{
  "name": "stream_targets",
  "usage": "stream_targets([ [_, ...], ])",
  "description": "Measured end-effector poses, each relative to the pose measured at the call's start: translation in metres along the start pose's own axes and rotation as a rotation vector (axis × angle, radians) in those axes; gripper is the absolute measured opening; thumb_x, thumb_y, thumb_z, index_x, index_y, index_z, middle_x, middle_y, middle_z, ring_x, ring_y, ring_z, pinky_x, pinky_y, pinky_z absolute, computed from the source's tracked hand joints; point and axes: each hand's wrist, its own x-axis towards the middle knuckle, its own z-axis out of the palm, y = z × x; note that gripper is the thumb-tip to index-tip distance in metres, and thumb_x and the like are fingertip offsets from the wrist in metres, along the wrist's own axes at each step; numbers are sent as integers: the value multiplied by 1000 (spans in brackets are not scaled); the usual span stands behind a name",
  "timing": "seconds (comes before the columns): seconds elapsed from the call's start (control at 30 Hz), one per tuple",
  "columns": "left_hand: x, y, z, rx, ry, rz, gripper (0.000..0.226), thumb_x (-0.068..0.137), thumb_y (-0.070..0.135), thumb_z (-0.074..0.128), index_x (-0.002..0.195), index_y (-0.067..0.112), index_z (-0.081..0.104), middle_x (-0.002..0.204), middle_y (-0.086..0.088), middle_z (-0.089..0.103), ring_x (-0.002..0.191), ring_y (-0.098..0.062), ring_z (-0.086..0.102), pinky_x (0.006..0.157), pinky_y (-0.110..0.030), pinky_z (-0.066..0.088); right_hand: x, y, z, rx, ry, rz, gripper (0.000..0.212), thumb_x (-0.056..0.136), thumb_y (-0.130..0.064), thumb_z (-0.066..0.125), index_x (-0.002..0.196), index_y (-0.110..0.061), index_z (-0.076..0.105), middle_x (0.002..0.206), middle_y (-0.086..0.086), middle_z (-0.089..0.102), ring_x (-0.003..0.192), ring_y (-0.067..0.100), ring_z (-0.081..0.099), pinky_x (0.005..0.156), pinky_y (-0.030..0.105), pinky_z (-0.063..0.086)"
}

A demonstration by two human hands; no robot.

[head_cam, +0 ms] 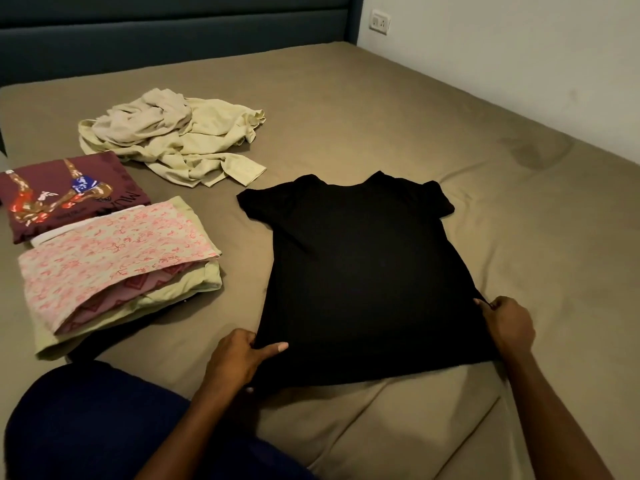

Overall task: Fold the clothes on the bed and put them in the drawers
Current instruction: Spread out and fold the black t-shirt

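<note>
A black T-shirt (360, 268) lies spread flat on the bed (381, 109), neck away from me. My left hand (242, 356) pinches its near left hem corner, thumb on top. At the near right hem corner, my right hand (509, 327) grips the cloth. A crumpled pile of cream clothes (173, 136) lies unfolded further back on the left. A folded maroon printed shirt (65, 195) and a folded stack topped by pink floral fabric (114, 265) sit at the left.
A dark padded headboard (173, 32) runs along the far side. On the right is a white wall with a socket (380, 22). My knee in dark blue cloth (93, 427) is at the lower left. No drawers are in view.
</note>
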Motion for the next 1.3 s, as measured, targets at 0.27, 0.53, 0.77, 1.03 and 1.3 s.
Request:
stream_targets([
  [0.27, -33, -7, 8, 532, 234, 120, 59, 82, 84, 44, 87, 27, 55, 81, 8, 59, 69, -8, 58, 62, -25, 49, -22, 10, 8, -173, 77, -58, 48, 104, -50, 46, 90, -4, 47, 85, 26, 65, 78, 45, 64, 72, 46, 50],
  [0.53, -8, 31, -5, 324, 471, 262, 48, 93, 71, 52, 86, 24, 58, 75, 5, 62, 68, -16, 61, 61, -30, 45, -34, -64, 35, -311, 301, -307, 33, 80, -16, 76, 99, 5, 59, 98, 34, 57, 89, 46, 56, 78, 52, 42],
  [0.77, 101, 97, -41, -187, 512, 193, 44, 95, 35, 67, 127, 4, 63, 119, -16, 71, 111, -33, 66, 92, -37, 50, -78, -230, 92, -105, -27, -684, 48, 99, -52, 53, 135, -21, 61, 144, 8, 55, 133, 24, 50, 110, 42, 41],
  [1.03, 265, 126, -82, -513, 446, 55, 90, 58, 63, 85, 124, 8, 60, 110, -3, 69, 93, -27, 70, 85, -43, 60, -4, -345, 143, 131, -304, -834, 50, 107, -41, 48, 153, -23, 45, 162, 5, 40, 149, 23, 35, 120, 45, 28],
  [1.3, 290, 153, -125, -1108, 251, -7, 14, 82, 6, 70, 94, 5, 76, 93, -12, 75, 86, -30, 71, 69, -35, 57, 86, -445, 186, 219, -396, -671, 45, 95, -49, 67, 138, -37, 62, 137, 6, 47, 135, 28, 37, 114, 43, 27],
])
